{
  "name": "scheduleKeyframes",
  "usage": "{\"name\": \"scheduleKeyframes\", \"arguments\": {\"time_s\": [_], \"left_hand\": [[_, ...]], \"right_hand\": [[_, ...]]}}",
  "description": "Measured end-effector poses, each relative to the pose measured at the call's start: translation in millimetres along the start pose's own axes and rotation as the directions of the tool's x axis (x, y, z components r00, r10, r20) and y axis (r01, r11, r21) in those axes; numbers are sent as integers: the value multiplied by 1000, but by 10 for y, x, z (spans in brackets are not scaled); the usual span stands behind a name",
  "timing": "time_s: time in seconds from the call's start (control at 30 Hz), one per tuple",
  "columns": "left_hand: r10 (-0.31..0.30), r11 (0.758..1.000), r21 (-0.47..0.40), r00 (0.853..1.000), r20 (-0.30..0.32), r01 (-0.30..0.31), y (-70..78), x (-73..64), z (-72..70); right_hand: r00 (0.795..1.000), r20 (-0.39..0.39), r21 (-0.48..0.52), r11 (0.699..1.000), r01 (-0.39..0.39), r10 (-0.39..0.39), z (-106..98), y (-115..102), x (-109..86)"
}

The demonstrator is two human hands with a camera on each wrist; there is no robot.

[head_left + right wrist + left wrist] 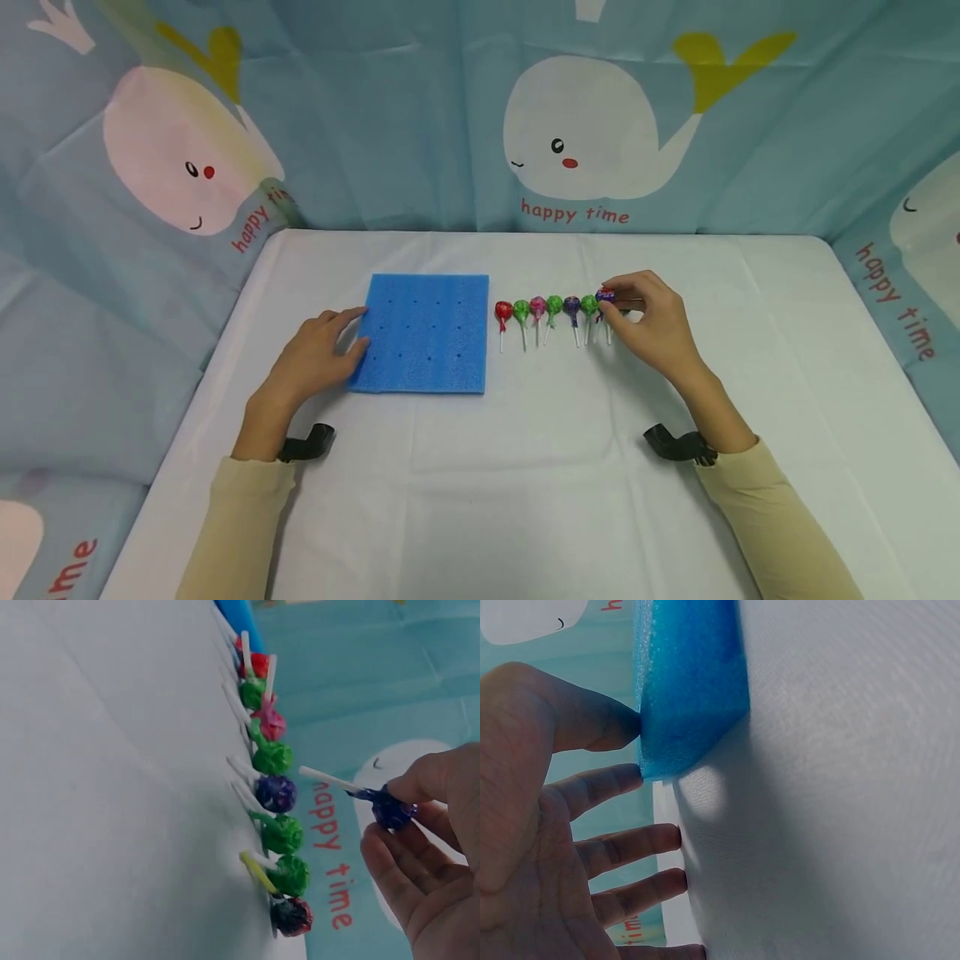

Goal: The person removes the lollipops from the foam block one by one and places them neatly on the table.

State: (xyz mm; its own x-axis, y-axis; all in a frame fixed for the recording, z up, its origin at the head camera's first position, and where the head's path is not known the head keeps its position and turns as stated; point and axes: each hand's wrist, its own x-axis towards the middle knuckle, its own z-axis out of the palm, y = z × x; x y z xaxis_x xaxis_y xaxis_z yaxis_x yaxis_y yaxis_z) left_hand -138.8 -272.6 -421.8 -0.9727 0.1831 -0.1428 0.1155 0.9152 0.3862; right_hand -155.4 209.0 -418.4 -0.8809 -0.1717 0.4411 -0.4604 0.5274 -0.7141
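Observation:
A thick blue foam board [408,367] with rows of small holes lies flat on the table. At its left edge my left hand [309,360] rests with thumb and index fingertips touching the foam, the other fingers extended. My right hand [658,327] pinches a dark purple-blue wrapped lollipop [394,812] by its head. In the right wrist view this lollipop is apart from the others, its white stick pointing left. Beside the board runs a row of wrapped lollipops: a red one [503,311], a pink one [537,307], a purple one [276,793], several green ones [272,757] and a dark red one [292,916].
A white cloth covers the table [487,492]. Behind it hangs a blue curtain [390,133] printed with whales. Black curved mounts [307,442] are worn on both wrists, below beige sleeves [240,517].

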Motion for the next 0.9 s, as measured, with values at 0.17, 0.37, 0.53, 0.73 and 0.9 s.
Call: {"name": "scheduleKeyframes", "arguments": {"time_s": [0.17,0.37,0.53,0.73,0.9], "left_hand": [[6,1000,7,1000,-2,-6,-2,19,-15],[-4,1000,1,1000,9,4,-13,19,-5],[-5,1000,1,1000,0,5,-37,-19,11],[0,1000,4,1000,-5,0,-56,-55,4],[19,1000,2,1000,-14,-19,-31,3,11]], "right_hand": [[999,35,50,998,-23,21,-90,42,2],[998,20,10,998,-67,67,-162,128,39],[996,38,-39,996,-77,78,-178,172,93],[994,41,-111,989,-99,104,-252,234,97],[991,33,-150,981,-121,127,-343,298,83]]}}
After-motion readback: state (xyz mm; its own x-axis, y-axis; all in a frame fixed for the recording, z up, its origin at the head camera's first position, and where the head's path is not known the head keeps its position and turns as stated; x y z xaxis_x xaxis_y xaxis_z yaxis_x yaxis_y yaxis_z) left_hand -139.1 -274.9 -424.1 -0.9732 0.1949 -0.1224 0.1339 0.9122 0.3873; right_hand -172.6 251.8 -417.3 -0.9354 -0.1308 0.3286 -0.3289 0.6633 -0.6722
